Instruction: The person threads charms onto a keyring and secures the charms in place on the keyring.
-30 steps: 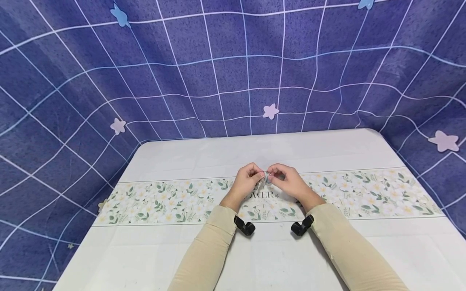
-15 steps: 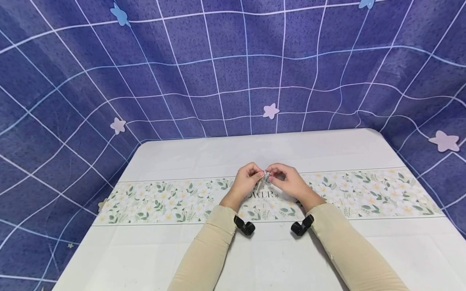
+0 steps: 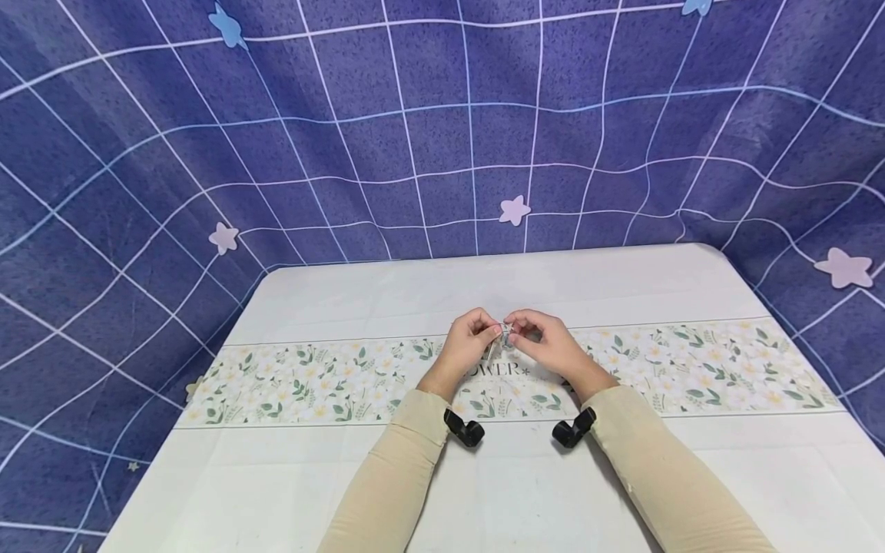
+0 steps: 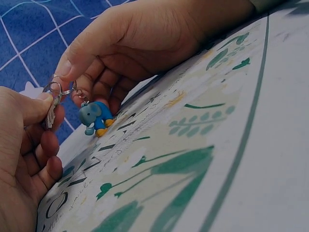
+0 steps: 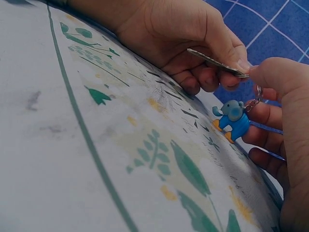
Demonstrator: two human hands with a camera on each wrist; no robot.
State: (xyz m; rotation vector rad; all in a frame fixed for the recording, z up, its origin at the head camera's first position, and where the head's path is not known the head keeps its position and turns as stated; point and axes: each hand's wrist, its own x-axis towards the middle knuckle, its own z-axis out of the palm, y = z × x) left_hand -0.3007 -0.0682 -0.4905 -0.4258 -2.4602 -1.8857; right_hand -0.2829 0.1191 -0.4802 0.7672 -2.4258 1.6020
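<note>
My left hand (image 3: 465, 349) pinches a metal key (image 5: 217, 63) between thumb and finger, near the key's head. The key's blade slants down away from the fingertips. Facing it, my right hand (image 3: 549, 349) pinches the metal ring with its thumb and a finger. In the left wrist view, a small elephant keychain (image 4: 95, 116) with a grey head, blue body and yellow feet hangs by a short chain beneath the right fingers. The split ring (image 4: 60, 88) lies between the two hands' fingertips. Whether the key is threaded fully on it I cannot tell.
A white table (image 3: 332, 299) is covered by a cloth with a floral band (image 3: 297, 384) and printed lettering. Behind it hangs a blue curtain (image 3: 429, 138) with white lines and stars. Black wrist cameras (image 3: 473, 435) sit at both cuffs.
Both hands stay in almost the same place. The right fingertips have shifted very slightly toward the left hand, and the small items between the fingers have turned a little.
</note>
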